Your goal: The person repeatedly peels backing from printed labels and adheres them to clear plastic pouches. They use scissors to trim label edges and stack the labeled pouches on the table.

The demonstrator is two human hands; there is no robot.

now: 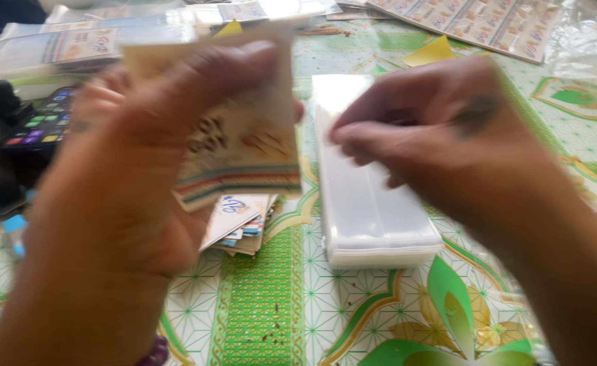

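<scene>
The left hand (pixel 142 156) holds a printed card (pixel 244 135) upright, fingers closed around its left edge, above a loose card pile (pixel 241 227). Right of it, the right hand (pixel 447 135) pinches the top clear sleeve on a white stack (pixel 373 217), its fingers nearly shut. The near green patterned surface (pixel 278 312) lies open.

Table (pixel 271 318) under green patterned cloth: clear sleeve stack (pixel 369 203), card pile (pixel 241 227), calculator (pixel 41 125), printed sheets (pixel 488 24), yellow slips (pixel 430 51).
</scene>
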